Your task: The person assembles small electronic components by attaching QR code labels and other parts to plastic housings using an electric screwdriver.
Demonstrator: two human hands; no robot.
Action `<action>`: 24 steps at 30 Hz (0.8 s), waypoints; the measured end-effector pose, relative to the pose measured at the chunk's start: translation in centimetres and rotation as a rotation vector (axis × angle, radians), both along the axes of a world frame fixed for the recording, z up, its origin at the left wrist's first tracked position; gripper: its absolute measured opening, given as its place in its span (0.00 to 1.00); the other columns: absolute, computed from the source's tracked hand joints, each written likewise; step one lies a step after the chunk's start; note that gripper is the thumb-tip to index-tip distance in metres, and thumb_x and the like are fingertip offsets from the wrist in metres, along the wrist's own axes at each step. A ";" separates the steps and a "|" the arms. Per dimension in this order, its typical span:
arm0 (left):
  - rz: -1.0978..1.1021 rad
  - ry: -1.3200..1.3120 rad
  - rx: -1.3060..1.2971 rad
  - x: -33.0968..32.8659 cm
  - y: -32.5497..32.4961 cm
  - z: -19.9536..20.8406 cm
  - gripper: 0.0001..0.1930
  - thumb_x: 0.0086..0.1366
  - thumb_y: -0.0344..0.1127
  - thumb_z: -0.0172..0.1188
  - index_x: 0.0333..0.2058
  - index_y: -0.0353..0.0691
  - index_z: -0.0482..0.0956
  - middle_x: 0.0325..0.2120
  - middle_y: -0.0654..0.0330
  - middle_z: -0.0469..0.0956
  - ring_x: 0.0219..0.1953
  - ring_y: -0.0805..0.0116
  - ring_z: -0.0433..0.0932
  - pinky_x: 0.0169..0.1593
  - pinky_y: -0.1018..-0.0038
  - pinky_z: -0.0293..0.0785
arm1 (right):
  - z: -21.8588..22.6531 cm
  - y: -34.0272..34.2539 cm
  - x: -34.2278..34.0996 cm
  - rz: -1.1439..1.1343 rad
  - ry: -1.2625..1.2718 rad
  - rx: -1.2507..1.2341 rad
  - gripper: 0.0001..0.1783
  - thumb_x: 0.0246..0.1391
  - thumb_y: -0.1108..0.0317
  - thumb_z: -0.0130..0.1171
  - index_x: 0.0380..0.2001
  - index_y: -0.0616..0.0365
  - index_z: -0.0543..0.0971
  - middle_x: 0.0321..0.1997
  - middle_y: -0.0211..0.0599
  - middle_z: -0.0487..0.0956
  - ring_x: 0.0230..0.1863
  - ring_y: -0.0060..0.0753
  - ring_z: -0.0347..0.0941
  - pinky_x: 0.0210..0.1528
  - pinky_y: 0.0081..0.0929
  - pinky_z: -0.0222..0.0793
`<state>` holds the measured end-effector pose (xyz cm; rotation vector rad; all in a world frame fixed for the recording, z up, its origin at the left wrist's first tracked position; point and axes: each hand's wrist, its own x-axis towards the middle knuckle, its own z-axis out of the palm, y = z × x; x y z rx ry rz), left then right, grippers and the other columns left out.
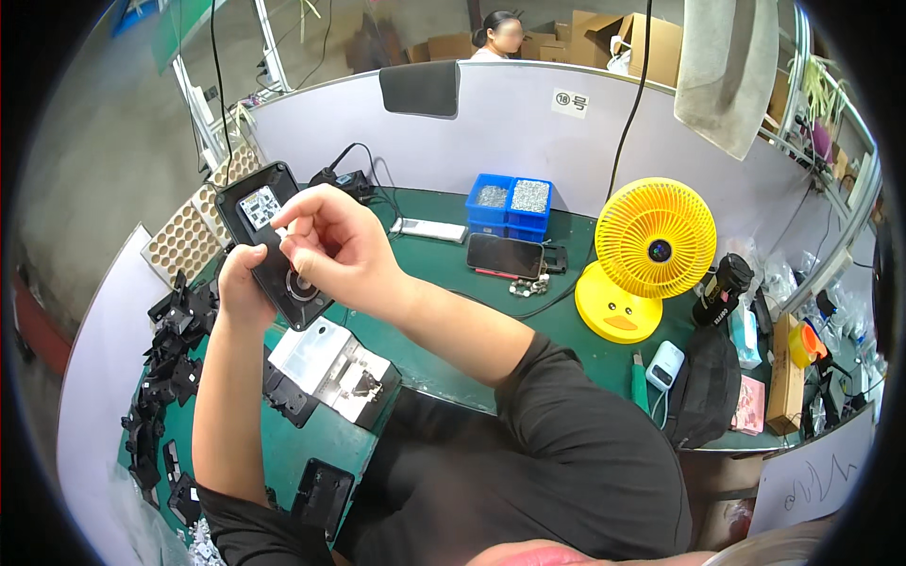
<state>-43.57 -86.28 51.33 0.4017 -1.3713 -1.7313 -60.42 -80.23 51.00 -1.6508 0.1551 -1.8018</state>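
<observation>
Black casing [274, 271] with one circuit board [258, 208]

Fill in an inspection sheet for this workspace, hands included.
Surface: green tabletop, partly covered.
Job's things: black case with circuit board inside.
Clutter: black parts heaped at left; blue bins, phone and yellow fan farther right.
Hands: left hand holds the case; right hand pinches near the board, anything held unclear.
Cables: black cable hangs before the back panel.
Surroundings: cartons and a person beyond the panel.
</observation>
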 end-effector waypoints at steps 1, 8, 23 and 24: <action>0.003 -0.001 0.002 -0.1 0.4 -0.1 0.23 0.51 0.45 0.54 0.41 0.32 0.72 0.34 0.54 0.78 0.35 0.60 0.78 0.42 0.69 0.76 | 0.0 -0.1 0.1 0.003 -0.001 0.002 0.12 0.52 0.81 0.53 0.41 0.60 0.72 0.27 0.21 0.68 0.27 0.08 0.63 0.30 0.10 0.62; 0.073 -0.012 0.066 -0.2 1.7 -0.6 0.24 0.52 0.41 0.54 0.45 0.33 0.72 0.34 0.54 0.78 0.34 0.61 0.80 0.38 0.68 0.79 | -0.3 -1.4 1.2 -0.125 -0.037 0.102 0.09 0.52 0.79 0.54 0.38 0.59 0.75 0.23 0.16 0.62 0.24 0.08 0.54 0.27 0.10 0.55; 0.038 -0.033 0.052 0.7 1.4 -1.7 0.27 0.52 0.39 0.55 0.50 0.30 0.68 0.42 0.52 0.76 0.42 0.62 0.78 0.47 0.68 0.76 | -0.8 -2.8 1.8 -0.310 0.037 0.004 0.07 0.51 0.80 0.57 0.32 0.59 0.80 0.26 0.22 0.68 0.27 0.13 0.62 0.31 0.14 0.60; 0.045 -0.032 0.042 0.7 1.3 -1.8 0.27 0.52 0.39 0.55 0.50 0.30 0.68 0.42 0.52 0.76 0.42 0.62 0.78 0.47 0.68 0.75 | -0.8 -2.9 1.8 -0.345 0.056 -0.054 0.07 0.49 0.81 0.58 0.32 0.58 0.80 0.27 0.25 0.68 0.27 0.16 0.64 0.31 0.16 0.61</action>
